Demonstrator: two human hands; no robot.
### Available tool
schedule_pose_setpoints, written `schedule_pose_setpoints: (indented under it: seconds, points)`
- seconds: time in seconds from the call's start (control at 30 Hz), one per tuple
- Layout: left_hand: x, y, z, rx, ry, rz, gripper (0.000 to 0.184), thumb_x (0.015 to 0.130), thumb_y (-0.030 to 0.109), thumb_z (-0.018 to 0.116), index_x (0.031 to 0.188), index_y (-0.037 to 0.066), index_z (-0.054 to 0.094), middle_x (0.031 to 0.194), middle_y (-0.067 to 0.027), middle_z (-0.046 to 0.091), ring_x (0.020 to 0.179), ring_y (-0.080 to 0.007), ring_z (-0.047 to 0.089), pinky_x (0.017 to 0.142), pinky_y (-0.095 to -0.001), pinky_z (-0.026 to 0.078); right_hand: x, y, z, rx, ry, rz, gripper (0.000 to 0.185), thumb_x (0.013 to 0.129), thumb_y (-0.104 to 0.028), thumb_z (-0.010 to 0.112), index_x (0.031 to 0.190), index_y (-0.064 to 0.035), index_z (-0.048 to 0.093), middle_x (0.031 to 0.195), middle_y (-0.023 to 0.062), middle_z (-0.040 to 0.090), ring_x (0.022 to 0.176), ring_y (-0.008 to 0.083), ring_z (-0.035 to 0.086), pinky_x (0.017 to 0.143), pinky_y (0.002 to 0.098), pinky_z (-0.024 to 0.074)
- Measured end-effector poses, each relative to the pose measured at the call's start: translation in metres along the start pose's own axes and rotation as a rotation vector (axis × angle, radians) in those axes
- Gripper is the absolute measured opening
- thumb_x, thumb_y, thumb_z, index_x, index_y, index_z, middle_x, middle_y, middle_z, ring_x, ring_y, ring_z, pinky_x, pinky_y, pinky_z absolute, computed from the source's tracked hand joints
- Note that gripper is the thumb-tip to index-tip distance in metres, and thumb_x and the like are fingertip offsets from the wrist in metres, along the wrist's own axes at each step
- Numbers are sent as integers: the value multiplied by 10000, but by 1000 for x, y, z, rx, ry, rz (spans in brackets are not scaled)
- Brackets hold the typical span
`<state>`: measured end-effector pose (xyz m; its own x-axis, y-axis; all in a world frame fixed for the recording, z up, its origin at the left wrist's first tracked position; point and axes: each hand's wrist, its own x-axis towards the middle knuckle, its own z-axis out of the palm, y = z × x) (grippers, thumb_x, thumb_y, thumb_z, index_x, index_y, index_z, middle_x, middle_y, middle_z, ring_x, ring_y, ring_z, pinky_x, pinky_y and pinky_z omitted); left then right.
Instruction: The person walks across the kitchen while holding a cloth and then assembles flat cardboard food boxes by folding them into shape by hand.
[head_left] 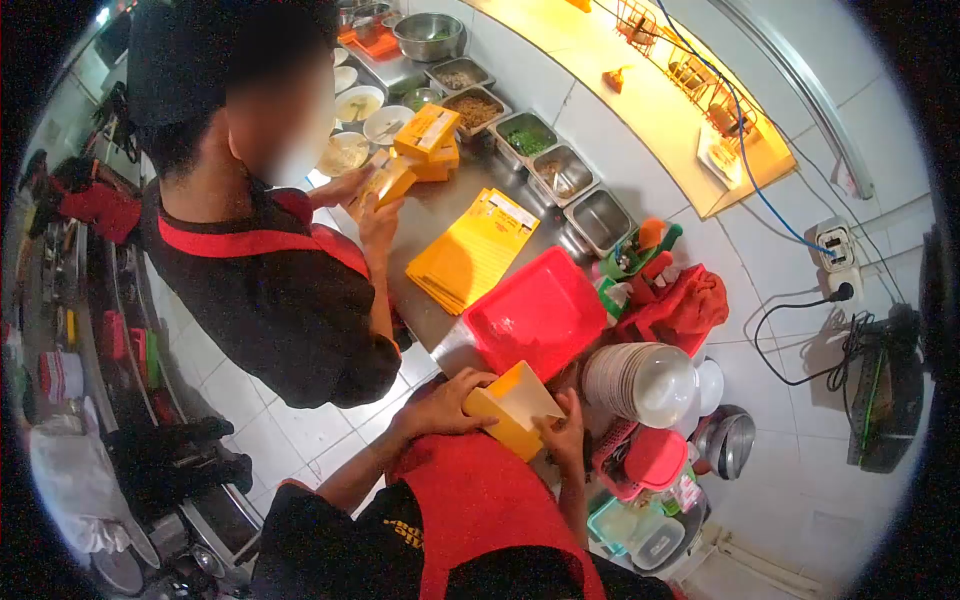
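I hold a yellow cardboard box (508, 425), its top open and its pale inside showing, close in front of my red apron. My left hand (452, 402) grips the box at its left side. At its right side, the fingers of my right hand (564, 432) are closed on the wall. Just beyond the box lies a red plastic tray (540, 312) on the metal counter. Further off is a stack of flat yellow box blanks (474, 250). A co-worker on the left holds another yellow box (388, 184) in both hands.
Folded yellow boxes (428, 135) stand near the co-worker. Metal food pans (527, 135) line the wall, with white bowls (358, 104) at the far end. To my right are stacked white plates (635, 384), a red cloth (690, 305) and plastic containers (650, 535).
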<state>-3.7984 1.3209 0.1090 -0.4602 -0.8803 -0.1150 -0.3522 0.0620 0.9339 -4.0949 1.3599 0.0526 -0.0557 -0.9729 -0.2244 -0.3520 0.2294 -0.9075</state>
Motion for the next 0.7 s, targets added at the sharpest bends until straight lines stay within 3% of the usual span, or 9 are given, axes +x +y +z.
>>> schedule_pose_setpoints:
  seconds: [0.1, 0.13, 0.2, 0.3, 0.4, 0.47, 0.5, 0.57, 0.7]
  points:
    - [-1, 9, -3, -12, -50, 50, 647, 855, 435, 747, 1303, 24, 526, 1229, -179, 530, 1179, -342, 558, 1021, -405, 460, -4, 28, 17, 395, 201, 268, 868, 762, -119, 863, 1458, 2, 359, 1327, 191, 532, 1146, 259, 589, 907, 384, 541]
    - [-1, 6, -3, -13, -56, 48, 647, 855, 435, 747, 1303, 24, 526, 1229, -179, 530, 1179, -342, 558, 1021, -405, 460, 3, 37, 12, 350, 87, 334, 779, 772, -35, 834, 1416, 7, 398, 1230, 152, 593, 1048, 218, 628, 790, 332, 573]
    - [7, -7, -3, -37, -328, 34, 577, 962, 496, 596, 1280, 19, 529, 1173, -154, 559, 1145, -294, 565, 998, -394, 457, 1, 46, 10, 281, 43, 287, 783, 769, -20, 827, 1421, 10, 394, 1202, 148, 608, 1032, 216, 633, 776, 335, 575]
    - [22, -26, 1, -247, -132, 0, 579, 1014, 538, 465, 1235, 8, 536, 1114, -121, 559, 1099, -258, 561, 958, -381, 460, 5, 17, 5, 211, -63, 156, 746, 797, 17, 768, 1436, 12, 381, 1186, 146, 624, 1020, 208, 642, 793, 339, 576]
    - [33, 1, 1, -119, 136, -90, 541, 999, 441, 568, 1294, -3, 472, 1087, -125, 548, 1014, -230, 569, 880, -364, 487, 3, -40, 9, 299, -52, 129, 679, 845, 44, 676, 1449, 18, 368, 1266, 171, 589, 1135, 231, 608, 908, 360, 545]
    - [40, -11, 15, 102, 385, -124, 585, 966, 297, 666, 1374, -18, 389, 1099, -151, 553, 946, -219, 588, 815, -353, 512, 8, -50, 15, 329, 69, -161, 644, 868, 64, 598, 1462, 24, 353, 1362, 185, 532, 1258, 253, 537, 1052, 382, 454]
    - [45, -19, 19, 103, 383, -122, 585, 966, 297, 666, 1374, -18, 389, 1099, -151, 553, 946, -219, 588, 815, -353, 512, 10, -63, 16, 329, 71, -161, 644, 868, 64, 598, 1462, 24, 353, 1362, 185, 532, 1258, 253, 537, 1052, 382, 454]
    - [51, -24, 24, -54, 371, -34, 555, 965, 235, 659, 1389, -12, 400, 1105, -155, 574, 955, -212, 600, 823, -341, 514, 12, -90, 15, 362, 23, -195, 705, 824, 128, 480, 1501, 35, 308, 1427, 184, 477, 1354, 267, 452, 1166, 397, 310]
    - [52, -14, 16, -216, 346, -131, 516, 963, 174, 641, 1397, 3, 423, 1107, -160, 598, 969, -222, 624, 833, -330, 521, 20, -84, -5, 103, 75, -189, 747, 800, 151, 443, 1518, 21, 286, 1443, 187, 461, 1368, 265, 436, 1159, 390, 323]
